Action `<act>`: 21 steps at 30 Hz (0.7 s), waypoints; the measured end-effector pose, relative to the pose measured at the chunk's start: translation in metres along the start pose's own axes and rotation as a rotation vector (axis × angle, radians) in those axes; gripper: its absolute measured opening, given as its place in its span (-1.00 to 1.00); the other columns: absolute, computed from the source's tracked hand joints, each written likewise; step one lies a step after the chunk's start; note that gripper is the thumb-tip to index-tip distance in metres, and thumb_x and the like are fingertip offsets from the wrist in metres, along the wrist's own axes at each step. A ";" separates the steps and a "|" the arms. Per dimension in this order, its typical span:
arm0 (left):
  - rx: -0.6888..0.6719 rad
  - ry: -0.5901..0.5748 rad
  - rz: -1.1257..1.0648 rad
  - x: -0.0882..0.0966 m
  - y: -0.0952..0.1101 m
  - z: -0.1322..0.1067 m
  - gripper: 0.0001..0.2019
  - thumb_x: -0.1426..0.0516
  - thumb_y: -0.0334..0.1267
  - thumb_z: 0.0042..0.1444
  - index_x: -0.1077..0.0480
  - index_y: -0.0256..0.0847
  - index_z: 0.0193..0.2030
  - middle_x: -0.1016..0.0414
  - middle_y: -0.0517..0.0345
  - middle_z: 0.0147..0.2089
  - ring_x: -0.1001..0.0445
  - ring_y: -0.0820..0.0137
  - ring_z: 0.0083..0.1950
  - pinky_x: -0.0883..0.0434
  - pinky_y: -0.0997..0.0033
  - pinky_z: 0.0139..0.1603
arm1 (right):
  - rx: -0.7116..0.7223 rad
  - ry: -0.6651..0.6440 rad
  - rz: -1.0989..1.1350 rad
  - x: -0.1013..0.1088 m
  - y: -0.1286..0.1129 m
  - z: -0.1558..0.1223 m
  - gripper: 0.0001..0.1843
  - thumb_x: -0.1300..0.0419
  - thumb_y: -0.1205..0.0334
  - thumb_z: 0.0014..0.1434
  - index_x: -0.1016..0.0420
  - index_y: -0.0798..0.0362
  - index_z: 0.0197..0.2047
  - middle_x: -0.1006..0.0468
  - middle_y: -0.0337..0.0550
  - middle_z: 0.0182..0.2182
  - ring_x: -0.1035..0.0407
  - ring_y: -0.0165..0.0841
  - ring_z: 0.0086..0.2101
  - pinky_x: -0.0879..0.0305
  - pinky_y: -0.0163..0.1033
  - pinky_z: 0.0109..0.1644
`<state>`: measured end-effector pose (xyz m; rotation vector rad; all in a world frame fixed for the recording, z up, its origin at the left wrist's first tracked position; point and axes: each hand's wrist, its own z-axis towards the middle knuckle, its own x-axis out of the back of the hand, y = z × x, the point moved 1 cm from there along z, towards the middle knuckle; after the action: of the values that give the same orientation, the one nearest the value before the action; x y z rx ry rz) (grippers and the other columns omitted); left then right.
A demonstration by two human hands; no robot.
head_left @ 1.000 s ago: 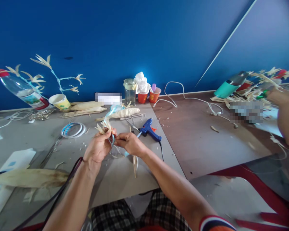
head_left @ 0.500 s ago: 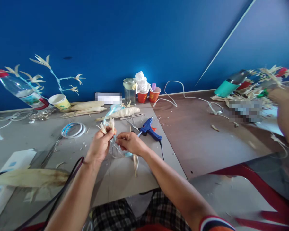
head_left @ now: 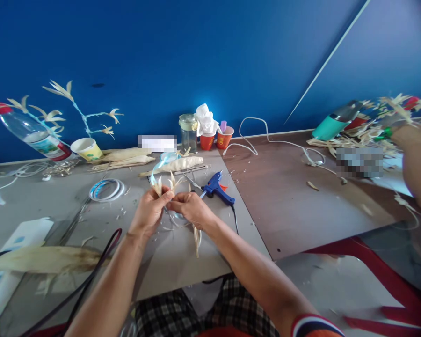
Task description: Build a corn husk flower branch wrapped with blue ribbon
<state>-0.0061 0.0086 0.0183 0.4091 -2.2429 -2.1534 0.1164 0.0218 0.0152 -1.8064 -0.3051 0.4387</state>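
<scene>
My left hand (head_left: 150,209) is closed in a pinch around the base of a corn husk flower (head_left: 173,182), whose pale petals stand up above the fingers. My right hand (head_left: 192,208) meets it from the right, thumb and fingers pinched at the same spot under the petals. Another husk bloom pokes up beside the left fingers, near light blue ribbon (head_left: 153,174). What lies between the fingertips is mostly hidden. Just right of my hands, a blue hot glue gun (head_left: 216,188) lies on the table by a pair of scissors (head_left: 193,181).
Tape rolls (head_left: 107,189) lie to the left. Behind stand a yellow paper cup (head_left: 87,149), a tilted plastic bottle (head_left: 38,135), a glass jar (head_left: 188,135) and red paper cups (head_left: 225,139). A white cable (head_left: 266,135) crosses the right side. Another person's hand (head_left: 414,145) is at far right.
Both hands have drawn together, fingertips now meeting. The husk flower between them has risen slightly and shows its petals more spread. The other person's hand has shifted a little.
</scene>
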 end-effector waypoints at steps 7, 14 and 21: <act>0.092 -0.237 -0.327 -0.001 0.004 -0.004 -0.57 -0.33 -0.07 -0.18 -0.49 -0.24 -0.17 -0.52 0.03 -0.21 -0.46 0.27 -0.19 -0.38 0.28 -0.16 | 0.064 -0.026 0.333 0.006 -0.004 0.002 -0.73 -0.28 0.16 -0.17 -0.27 0.09 -0.65 -0.15 -0.44 -0.74 0.09 -0.61 -0.68 0.25 -0.35 -0.58; 0.114 -0.375 -0.376 0.010 -0.002 -0.002 -0.56 -0.30 -0.27 -0.13 -0.50 -0.25 -0.03 -0.54 -0.03 -0.06 -0.46 0.23 -0.03 -0.36 0.28 -0.01 | 0.043 -0.267 0.532 0.013 -0.006 0.003 -0.70 -0.30 0.22 -0.15 -0.22 0.09 -0.64 -0.05 -0.48 -0.74 0.16 -0.63 -0.69 0.33 -0.37 -0.58; 0.149 -0.336 -0.331 0.011 -0.009 0.006 -0.87 -0.24 -0.19 -0.04 -0.54 -0.18 -0.38 -0.57 0.03 -0.09 -0.46 0.10 0.02 -0.43 0.18 -0.05 | -0.004 -0.413 0.530 0.015 -0.008 0.000 -0.67 -0.34 0.21 -0.17 -0.23 0.10 -0.65 -0.08 -0.45 -0.73 0.10 -0.63 -0.67 0.30 -0.38 -0.56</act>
<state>-0.0157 0.0118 0.0068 0.4841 -2.6976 -2.3688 0.1303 0.0300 0.0204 -1.7806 -0.1020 1.1902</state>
